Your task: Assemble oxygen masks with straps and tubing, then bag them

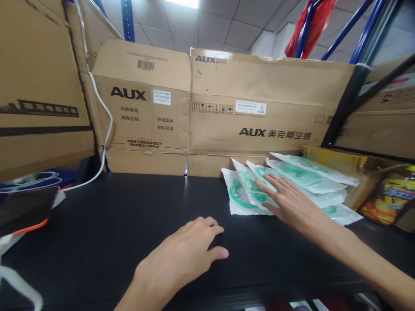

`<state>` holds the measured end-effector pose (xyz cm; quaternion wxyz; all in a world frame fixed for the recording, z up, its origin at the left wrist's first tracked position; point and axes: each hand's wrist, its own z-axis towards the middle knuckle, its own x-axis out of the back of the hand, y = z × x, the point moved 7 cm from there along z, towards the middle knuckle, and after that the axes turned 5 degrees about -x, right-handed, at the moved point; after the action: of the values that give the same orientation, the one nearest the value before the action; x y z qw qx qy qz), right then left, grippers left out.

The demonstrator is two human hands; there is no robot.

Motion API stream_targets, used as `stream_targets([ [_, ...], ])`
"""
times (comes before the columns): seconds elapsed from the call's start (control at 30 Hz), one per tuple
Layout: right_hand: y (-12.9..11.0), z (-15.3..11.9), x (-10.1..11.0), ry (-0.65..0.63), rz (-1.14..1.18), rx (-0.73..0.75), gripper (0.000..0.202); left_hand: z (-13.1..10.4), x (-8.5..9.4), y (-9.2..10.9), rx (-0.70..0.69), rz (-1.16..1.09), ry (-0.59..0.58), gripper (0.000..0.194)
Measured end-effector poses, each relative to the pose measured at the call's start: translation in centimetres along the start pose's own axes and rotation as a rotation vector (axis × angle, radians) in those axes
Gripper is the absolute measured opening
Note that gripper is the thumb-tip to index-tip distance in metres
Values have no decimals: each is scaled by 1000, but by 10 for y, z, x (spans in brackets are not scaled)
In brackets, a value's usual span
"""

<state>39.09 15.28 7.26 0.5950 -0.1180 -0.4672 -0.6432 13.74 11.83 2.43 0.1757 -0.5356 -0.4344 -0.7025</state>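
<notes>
Several flat clear-and-white packets (300, 172) with green tubing inside lie overlapping at the right of the black tabletop (129, 216). My right hand (287, 196) reaches over the front packets, fingers apart, its fingertips at or just above their surface. It grips none of them. My left hand (186, 248) is over the middle of the tabletop, palm down, with its thumb apart from the fingers and nothing held. A gap of dark surface separates it from the packets.
Cardboard boxes (272, 86) stand along the back. At the left are a dark device with an orange edge (26, 207) and a white cable (108, 129). To the right sit a yellow carton (343, 168) and a bottle with a yellow label (389, 196).
</notes>
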Motion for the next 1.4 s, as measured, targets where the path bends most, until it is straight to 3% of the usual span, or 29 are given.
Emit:
stream_targets([
  [0.13,11,-53,33,97,416,-182,41,-1,2,-9,18,12,24,50],
  [0.23,15,-91,25,15,705,-390,37,10,17,-15,13,26,44,51],
  [0.37,6,-116,-6,-134,900,-561,52,63,48,-7,-37,-126,57,49],
  [0.47,1,-118,-15,-64,930,-604,46,121,62,3,5,-317,123,55],
  [0.6,-8,-116,-12,36,886,-560,41,187,50,12,110,-477,128,52],
  [0.77,-10,-117,-11,49,863,-550,39,228,26,21,171,-636,87,34],
  [0.93,-9,-119,-13,38,875,-570,39,243,23,18,195,-689,169,36],
  [1.1,-9,-119,-13,33,886,-568,39,244,36,13,184,-728,251,37],
  [1.27,-9,-120,-16,26,888,-573,41,231,57,7,151,-758,319,37],
  [1.4,-10,-119,-16,35,870,-571,41,206,74,-1,128,-765,355,32],
])
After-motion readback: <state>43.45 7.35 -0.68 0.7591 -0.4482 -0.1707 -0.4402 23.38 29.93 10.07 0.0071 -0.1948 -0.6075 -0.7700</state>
